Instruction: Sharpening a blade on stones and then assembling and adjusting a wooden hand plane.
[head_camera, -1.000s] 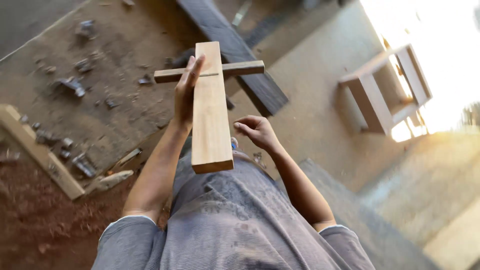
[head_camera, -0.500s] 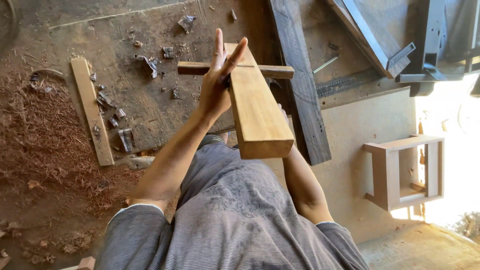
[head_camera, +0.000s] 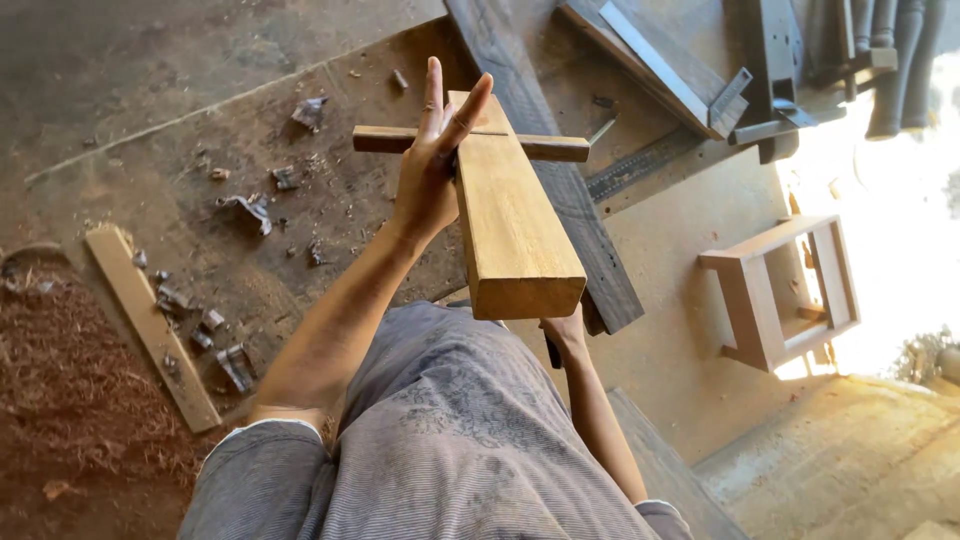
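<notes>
Head view, looking down over grey striped shirt (head_camera: 450, 450).

Left hand (head_camera: 430, 170) raised, palm laid flat against left face of a long pale-yellow squared wooden block (head_camera: 515, 215). Fingers (head_camera: 434, 95) held straight and pointing away, index slightly split from the rest; not curled round the wood, only pressed on it. Thumb not seen.

Block is held up off the floor, near end-grain face toward camera, far end lying just past the fingertips. A thin darker brown wooden cross-bar (head_camera: 545, 148) is set through/across the block at the far end, just beneath the fingertips; one stub sticks out left of the fingers, the other right of the block.

Right hand (head_camera: 566, 332) mostly hidden beneath the block's near end; only knuckles and wrist seen. Appears to be supporting the block from below, but finger state can't be told. A small dark item is seen at the hand, not identifiable.

Surroundings: dark weathered timber plank (head_camera: 545, 150) lies on the floor beyond and beneath the block, running past the fingertips. Left of the left forearm, a flat light wooden strip (head_camera: 150, 325) on dirt floor, w/ grey chips and offcuts (head_camera: 245, 210) scattered round it; reddish sawdust pile (head_camera: 60, 390) farther left. Right of the block, well apart, a small reddish-brown wooden frame stool (head_camera: 785, 290) on its side on pale ground. Dark metal/wood framing (head_camera: 700, 75) at top right, past the fingertips.
</notes>
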